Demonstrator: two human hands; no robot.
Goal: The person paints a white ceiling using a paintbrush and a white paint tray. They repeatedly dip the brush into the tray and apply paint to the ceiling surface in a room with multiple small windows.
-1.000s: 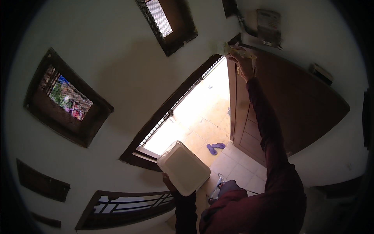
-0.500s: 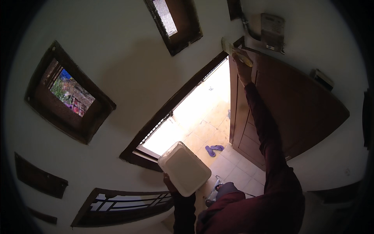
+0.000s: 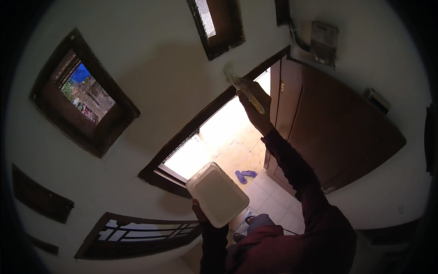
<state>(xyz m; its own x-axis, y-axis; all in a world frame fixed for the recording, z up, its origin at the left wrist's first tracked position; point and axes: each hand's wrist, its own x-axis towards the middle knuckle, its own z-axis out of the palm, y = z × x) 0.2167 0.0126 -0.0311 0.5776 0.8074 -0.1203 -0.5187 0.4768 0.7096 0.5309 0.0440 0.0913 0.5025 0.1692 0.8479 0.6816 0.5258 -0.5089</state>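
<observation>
My right hand (image 3: 254,101) is raised above the doorway, its fingers wrapped round the yellowish handle of a paintbrush (image 3: 248,98). The brush's pale bristles meet or nearly meet the white wall (image 3: 173,77) just above the dark door frame (image 3: 205,109). Lower down, my left hand (image 3: 199,213) grips a rectangular off-white tub (image 3: 218,194) at its edge. What lies inside the tub looks pale and even, like paint. Most of my left fingers are hidden beneath it.
A brown door (image 3: 337,123) stands open at the right, below a meter box (image 3: 324,43). Mesh-covered vents (image 3: 86,98) and a barred window (image 3: 141,235) break up the wall. Purple slippers (image 3: 245,176) lie on the tiled floor near the threshold. My feet are on something raised and light-coloured.
My right hand has moved the paintbrush left and down, from the door's top corner to the wall above the frame. The tub in my left hand has barely shifted.
</observation>
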